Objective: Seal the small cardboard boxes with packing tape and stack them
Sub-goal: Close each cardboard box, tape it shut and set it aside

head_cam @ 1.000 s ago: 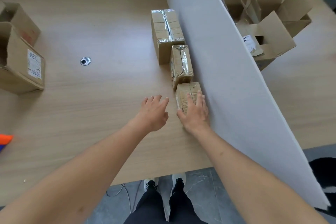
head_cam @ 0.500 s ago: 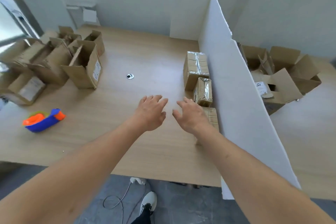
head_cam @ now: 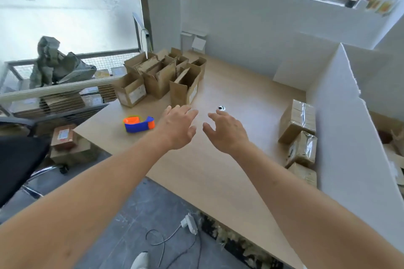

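Hands, left hand (head_cam: pixel 178 128) and right hand (head_cam: pixel 227 131), hover spread and empty, between tape dispenser (head_cam: pixel 138 124) and taped boxes (head_cam: pixel 300 135) by the white divider (head_cam: pixel 345 129)

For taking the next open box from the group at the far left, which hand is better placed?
Left, probably. The left hand is open and hovers just in front of the nearest open box. The right hand, also open and empty, is farther to the right, toward the taped boxes by the white divider.

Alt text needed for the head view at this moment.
Both bare hands, left hand and right hand, reach open and empty over a wooden table. Open cardboard boxes and a tape dispenser sit left; three taped boxes line a white divider.
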`<state>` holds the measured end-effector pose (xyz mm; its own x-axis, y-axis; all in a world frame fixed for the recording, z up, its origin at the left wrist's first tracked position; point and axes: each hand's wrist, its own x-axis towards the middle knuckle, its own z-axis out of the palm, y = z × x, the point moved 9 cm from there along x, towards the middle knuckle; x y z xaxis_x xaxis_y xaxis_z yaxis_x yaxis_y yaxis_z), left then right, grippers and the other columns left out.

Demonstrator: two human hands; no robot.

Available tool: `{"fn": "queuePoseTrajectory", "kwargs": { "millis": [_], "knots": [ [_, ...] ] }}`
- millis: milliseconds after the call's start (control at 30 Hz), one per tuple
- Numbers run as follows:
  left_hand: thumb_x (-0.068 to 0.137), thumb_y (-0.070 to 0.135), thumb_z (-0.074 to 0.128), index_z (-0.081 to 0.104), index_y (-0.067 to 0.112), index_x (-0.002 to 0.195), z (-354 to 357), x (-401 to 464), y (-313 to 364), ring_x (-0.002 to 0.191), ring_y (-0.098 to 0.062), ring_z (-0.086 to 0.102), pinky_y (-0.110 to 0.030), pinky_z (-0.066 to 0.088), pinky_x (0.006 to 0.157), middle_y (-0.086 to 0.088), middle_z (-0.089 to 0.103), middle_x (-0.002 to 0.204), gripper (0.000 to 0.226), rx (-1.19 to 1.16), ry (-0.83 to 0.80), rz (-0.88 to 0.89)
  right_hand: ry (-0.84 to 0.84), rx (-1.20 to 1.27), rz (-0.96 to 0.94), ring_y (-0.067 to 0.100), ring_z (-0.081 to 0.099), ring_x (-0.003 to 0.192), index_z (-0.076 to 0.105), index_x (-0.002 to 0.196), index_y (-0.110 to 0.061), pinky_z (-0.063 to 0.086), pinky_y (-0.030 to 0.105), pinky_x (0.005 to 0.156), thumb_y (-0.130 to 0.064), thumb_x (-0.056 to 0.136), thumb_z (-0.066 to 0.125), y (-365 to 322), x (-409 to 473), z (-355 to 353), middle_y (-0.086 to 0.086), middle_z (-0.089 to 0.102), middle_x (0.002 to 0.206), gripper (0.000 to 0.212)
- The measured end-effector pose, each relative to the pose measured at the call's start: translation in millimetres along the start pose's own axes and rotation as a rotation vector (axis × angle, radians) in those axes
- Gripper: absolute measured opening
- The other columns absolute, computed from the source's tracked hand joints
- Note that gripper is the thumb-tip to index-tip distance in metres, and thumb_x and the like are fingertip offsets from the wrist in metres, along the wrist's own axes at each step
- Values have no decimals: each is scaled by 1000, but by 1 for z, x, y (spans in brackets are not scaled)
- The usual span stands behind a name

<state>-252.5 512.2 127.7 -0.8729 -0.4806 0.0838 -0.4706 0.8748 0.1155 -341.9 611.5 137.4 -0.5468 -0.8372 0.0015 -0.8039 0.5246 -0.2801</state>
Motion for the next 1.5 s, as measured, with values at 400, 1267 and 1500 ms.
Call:
{"fn": "queuePoseTrajectory", "kwargs": {
  "millis": [400, 1267, 1500],
  "knots": [
    [98, 40, 53, 44, 19, 148, -1, 19, -252, 137, -26, 44, -45, 29, 114, -5, 46, 150, 55, 39, -40, -105, -102, 21, -79, 31, 55, 124, 62, 131, -17, 47, 45, 100, -41, 99, 49, -196, 148, 91, 8, 57, 133, 42],
    [101, 38, 50, 46, 22, 147, 135, 249, -510, 143, -33, 38, -51, 28, 119, -4, 44, 152, 48, -48, -372, -90, -289, 277, 207, 30, 59, 118, 63, 124, -18, 50, 42, 92, -29, 99, 43, -251, 472, 279, 7, 61, 128, 34],
    [97, 32, 61, 65, 44, 130, 184, 273, -546, 150, -53, 8, -59, 15, 122, -4, 29, 163, 35, -74, -521, -22, -254, 347, 340, 30, 54, 125, 39, 154, -35, 47, 42, 98, -22, 101, 41, -241, 513, 318, 7, 49, 138, 54]
  ]
}}
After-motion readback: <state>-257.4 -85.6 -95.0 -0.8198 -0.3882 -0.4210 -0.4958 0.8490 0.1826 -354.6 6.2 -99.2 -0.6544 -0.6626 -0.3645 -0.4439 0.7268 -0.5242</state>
